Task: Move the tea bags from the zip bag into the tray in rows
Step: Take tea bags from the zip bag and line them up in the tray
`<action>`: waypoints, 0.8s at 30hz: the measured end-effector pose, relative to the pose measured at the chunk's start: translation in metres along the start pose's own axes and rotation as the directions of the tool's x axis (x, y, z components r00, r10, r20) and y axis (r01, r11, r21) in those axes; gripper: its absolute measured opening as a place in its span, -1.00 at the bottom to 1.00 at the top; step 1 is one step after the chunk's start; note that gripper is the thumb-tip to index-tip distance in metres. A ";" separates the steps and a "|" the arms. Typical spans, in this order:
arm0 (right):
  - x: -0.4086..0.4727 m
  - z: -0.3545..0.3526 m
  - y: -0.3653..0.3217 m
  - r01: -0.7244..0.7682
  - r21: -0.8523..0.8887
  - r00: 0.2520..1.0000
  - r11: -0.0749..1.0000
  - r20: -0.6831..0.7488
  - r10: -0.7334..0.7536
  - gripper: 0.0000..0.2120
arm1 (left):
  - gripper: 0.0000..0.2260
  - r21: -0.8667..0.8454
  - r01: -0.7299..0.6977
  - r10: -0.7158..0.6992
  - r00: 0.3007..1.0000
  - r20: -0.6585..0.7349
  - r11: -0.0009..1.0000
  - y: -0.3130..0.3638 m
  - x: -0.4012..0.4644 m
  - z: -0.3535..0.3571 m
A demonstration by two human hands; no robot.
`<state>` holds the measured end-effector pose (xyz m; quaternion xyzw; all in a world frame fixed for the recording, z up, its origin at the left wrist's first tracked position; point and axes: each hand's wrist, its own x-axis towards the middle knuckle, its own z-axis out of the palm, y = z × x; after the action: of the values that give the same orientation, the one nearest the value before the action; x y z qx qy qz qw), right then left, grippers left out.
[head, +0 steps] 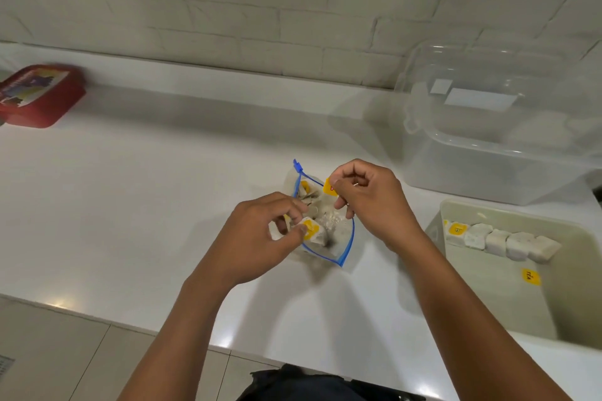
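Observation:
A clear zip bag [342, 246] with a blue seal lies open on the white counter, with tea bags inside. My left hand [260, 231] pinches a white tea bag with a yellow tag [311, 230] at the bag's mouth. My right hand [368, 198] pinches a yellow tag [328, 187] above the bag's far side. To the right stands the beige tray [508, 303]. Along its far side runs a row of several tea bags [501, 239]. A loose yellow tag [531, 277] lies on the tray floor.
A large clear plastic tub [488, 146] with its lid up stands behind the tray at the back right. A red lidded box [39, 94] sits at the far left by the white brick wall. The counter's front edge runs close to my body.

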<state>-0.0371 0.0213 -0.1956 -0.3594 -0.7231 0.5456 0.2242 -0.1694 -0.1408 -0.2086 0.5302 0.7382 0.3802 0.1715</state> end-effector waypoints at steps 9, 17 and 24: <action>0.007 0.020 0.002 0.326 -0.466 0.940 0.823 0.256 -0.227 -0.72 | -0.86 0.032 0.041 -0.043 0.997 0.058 0.999 -0.010 -0.016 -0.002; -0.019 0.015 0.009 0.347 -0.182 0.937 0.920 0.108 -0.332 -0.73 | -0.89 0.039 0.046 -0.047 0.998 0.031 0.998 -0.006 -0.016 -0.003; -0.031 0.017 0.027 0.128 -0.694 0.981 0.708 0.195 0.014 -0.81 | -0.87 0.092 0.062 -0.063 0.998 0.010 0.994 -0.010 -0.021 -0.002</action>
<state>-0.0222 -0.0090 -0.2241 -0.3424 -0.9047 0.2529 0.0190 -0.1697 -0.1621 -0.2177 0.5167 0.7699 0.3371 0.1635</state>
